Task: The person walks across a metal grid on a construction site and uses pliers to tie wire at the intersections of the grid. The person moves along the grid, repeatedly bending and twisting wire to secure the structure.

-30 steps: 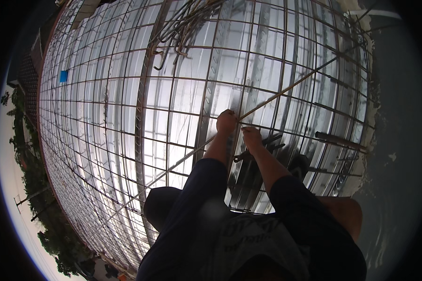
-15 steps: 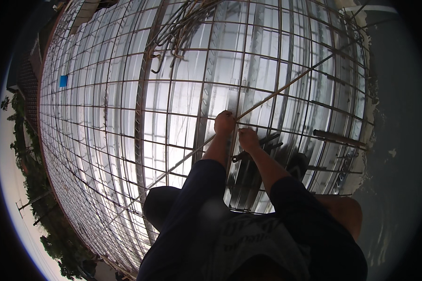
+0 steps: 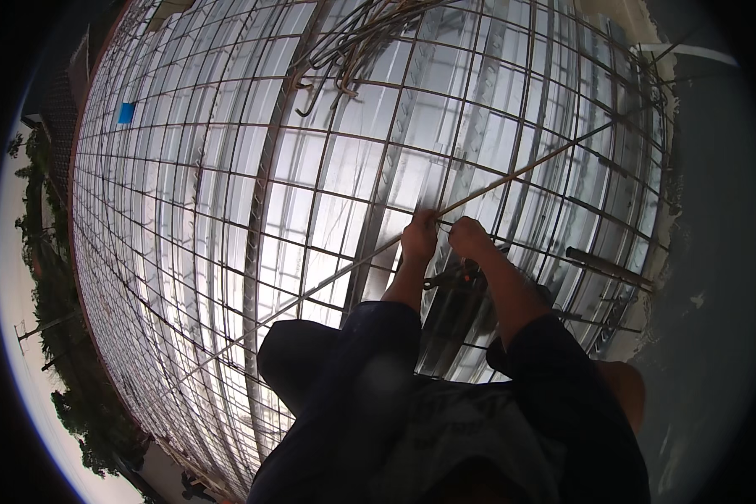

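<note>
My left hand (image 3: 420,236) is closed at a crossing of the steel reinforcing mesh (image 3: 344,196), where a long diagonal rod (image 3: 521,171) passes over the bars. Just right of it, my right hand (image 3: 469,238) is also closed, its fingertips near the same crossing. Anything pinched in either hand is too small or hidden to make out. Below the hands sits a dark hand tool (image 3: 445,279) with a ringed end, partly covered by my right forearm.
Ribbed shiny metal decking (image 3: 290,181) lies under the mesh. A bundle of hooked bars (image 3: 344,50) rests ahead. At right a thick short bar (image 3: 605,267) lies near the rough deck edge, beside a grey surface (image 3: 706,252). A blue piece (image 3: 126,112) is far left.
The view has shifted, so the mesh and hooked bars appear further right. My right hand has come up about level with my left, both still at the crossing.
</note>
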